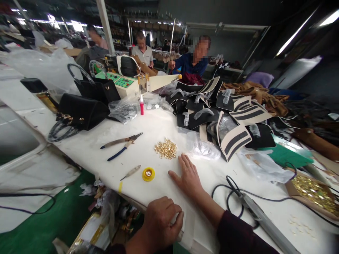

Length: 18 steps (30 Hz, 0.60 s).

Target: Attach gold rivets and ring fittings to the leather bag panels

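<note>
My right hand [187, 174] lies on the white tabletop with fingers stretched, just below a small pile of gold metal fittings [166, 149]. At the table's front edge my left hand [162, 220] is closed, knuckles up; a pale bit shows beside its thumb, but I cannot make out what it is. Between the hands and the table's left side are a yellow round dish [148, 174] with small shiny pieces inside and a thin pointed hand tool [131, 172]. Behind them lie two pliers, one with a brown grip [113, 143] and one with a blue grip [116, 153].
Black handbags [82, 111] and a red bottle [142, 107] stand farther back, near a cream machine [127, 83]. Striped black-and-beige panels [235, 141] are heaped at right. A corded grey tool [261, 213] and a box of gold pieces [315, 192] lie nearer. Several people sit beyond.
</note>
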Each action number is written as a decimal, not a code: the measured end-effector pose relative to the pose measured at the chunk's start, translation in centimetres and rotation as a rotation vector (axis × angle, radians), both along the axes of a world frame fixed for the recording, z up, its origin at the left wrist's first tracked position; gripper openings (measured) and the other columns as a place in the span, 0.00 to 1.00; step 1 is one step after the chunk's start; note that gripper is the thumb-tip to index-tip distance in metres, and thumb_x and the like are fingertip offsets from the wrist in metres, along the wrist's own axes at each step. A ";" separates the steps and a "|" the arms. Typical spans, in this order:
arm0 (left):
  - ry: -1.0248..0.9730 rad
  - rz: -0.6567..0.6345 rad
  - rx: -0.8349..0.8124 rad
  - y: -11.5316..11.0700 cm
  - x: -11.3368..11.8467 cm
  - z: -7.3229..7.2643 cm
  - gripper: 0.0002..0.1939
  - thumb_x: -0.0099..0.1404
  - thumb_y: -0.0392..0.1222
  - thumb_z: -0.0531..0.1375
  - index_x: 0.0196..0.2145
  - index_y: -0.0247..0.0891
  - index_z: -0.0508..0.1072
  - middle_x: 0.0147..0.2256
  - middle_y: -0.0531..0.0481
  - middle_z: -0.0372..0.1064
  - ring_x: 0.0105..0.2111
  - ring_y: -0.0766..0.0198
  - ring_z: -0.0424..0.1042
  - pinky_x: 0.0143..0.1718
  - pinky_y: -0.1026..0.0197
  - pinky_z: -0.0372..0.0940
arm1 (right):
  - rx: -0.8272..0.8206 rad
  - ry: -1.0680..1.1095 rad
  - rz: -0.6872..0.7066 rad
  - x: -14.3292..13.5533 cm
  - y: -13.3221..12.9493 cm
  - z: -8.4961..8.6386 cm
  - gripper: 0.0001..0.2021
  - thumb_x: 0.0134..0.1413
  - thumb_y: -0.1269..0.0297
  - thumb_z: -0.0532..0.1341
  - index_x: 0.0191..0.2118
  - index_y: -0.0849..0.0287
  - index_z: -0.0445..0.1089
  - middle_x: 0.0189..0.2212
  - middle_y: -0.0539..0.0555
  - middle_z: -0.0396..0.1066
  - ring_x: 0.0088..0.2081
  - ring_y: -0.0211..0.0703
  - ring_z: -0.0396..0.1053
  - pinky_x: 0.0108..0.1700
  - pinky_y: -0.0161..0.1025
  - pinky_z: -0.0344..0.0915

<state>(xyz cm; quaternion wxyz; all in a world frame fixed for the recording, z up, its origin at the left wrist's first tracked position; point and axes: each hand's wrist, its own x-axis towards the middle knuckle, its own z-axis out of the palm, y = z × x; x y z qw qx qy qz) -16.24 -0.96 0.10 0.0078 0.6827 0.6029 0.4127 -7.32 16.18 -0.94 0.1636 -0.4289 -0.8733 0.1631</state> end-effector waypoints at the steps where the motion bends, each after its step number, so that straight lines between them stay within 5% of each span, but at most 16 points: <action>1: -0.005 0.000 0.004 0.0 0.0 -0.1 0.07 0.67 0.33 0.62 0.32 0.43 0.72 0.25 0.52 0.70 0.27 0.60 0.71 0.27 0.55 0.59 | 0.006 -0.014 0.004 -0.2 0.1 -0.2 0.41 0.66 0.41 0.61 0.74 0.62 0.57 0.75 0.66 0.52 0.76 0.62 0.48 0.73 0.60 0.52; 7: -0.014 0.013 0.025 -0.1 -0.1 -0.2 0.08 0.65 0.32 0.62 0.31 0.43 0.71 0.25 0.53 0.69 0.27 0.61 0.71 0.26 0.55 0.59 | 0.042 -0.024 0.010 -3.9 2.0 0.2 0.39 0.68 0.43 0.59 0.74 0.63 0.56 0.76 0.64 0.51 0.76 0.58 0.47 0.75 0.55 0.48; 18: 0.038 0.057 0.047 -0.3 0.0 -0.6 0.07 0.63 0.34 0.63 0.29 0.43 0.71 0.25 0.52 0.71 0.27 0.60 0.73 0.25 0.56 0.61 | 0.074 0.005 0.053 -11.0 4.7 0.5 0.42 0.67 0.39 0.58 0.74 0.65 0.55 0.75 0.69 0.50 0.76 0.63 0.47 0.73 0.58 0.48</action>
